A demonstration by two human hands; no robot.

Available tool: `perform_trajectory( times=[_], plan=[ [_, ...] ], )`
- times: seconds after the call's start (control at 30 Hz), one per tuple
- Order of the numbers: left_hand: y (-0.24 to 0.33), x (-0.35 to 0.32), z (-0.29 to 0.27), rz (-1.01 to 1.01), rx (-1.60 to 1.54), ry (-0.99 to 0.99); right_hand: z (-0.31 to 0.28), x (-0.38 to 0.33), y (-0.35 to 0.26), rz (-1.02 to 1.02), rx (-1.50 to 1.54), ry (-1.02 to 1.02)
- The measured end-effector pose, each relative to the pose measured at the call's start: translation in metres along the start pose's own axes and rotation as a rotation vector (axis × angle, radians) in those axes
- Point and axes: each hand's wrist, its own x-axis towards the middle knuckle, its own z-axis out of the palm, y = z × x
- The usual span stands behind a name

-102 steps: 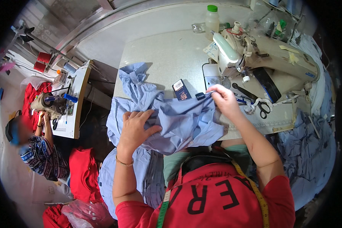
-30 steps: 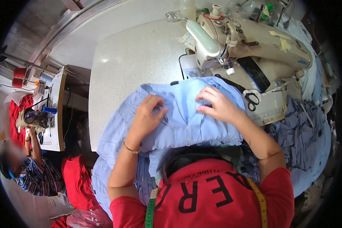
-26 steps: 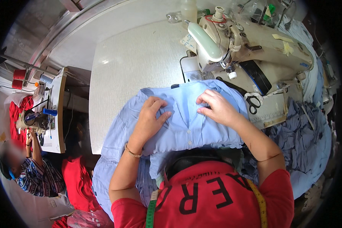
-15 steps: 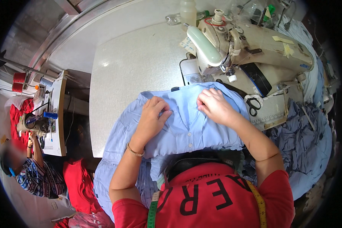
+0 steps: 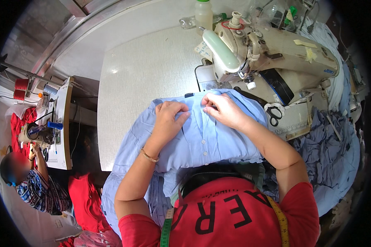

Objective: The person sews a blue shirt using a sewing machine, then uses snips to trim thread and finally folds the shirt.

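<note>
A light blue buttoned shirt (image 5: 231, 142) lies bunched over the near edge of the table, its front placket with small buttons running toward me. My right hand (image 5: 224, 111) pinches the cloth beside the placket, near the shirt's upper edge. To its left, my left hand (image 5: 169, 117) rests on the same shirt, thumb apart from the bent fingers. Between the two hands the fabric forms soft folds. A small dark label (image 5: 189, 95) shows at the far edge of the cloth.
A sewing machine (image 5: 284, 49) stands beyond my right hand. Black scissors (image 5: 273, 117) and a dark flat case (image 5: 277, 86) lie beside it. Darker blue garments (image 5: 323, 148) pile up at right. Bottles (image 5: 203, 16) stand behind. At far left, a co-worker (image 5: 41, 187) sits at another machine.
My right hand has shifted left along the shirt, closer to my left hand. The left hand's fingers have straightened somewhat. The shirt's placket has moved slightly left.
</note>
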Motion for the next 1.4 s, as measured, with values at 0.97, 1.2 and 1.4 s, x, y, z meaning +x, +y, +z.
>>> perform_trajectory(
  times=[0.97,1.2,1.4],
  plan=[
    [0.059,-0.069,0.015,0.051,0.28,-0.118,0.011,-0.003,0.006,-0.317,-0.28,0.168],
    [0.059,-0.065,0.014,0.041,0.192,-0.076,0.017,0.005,0.023,-0.35,-0.183,0.229],
    [0.057,-0.063,0.011,0.073,0.185,-0.048,0.002,-0.002,0.01,-0.305,-0.227,0.047]
  ],
)
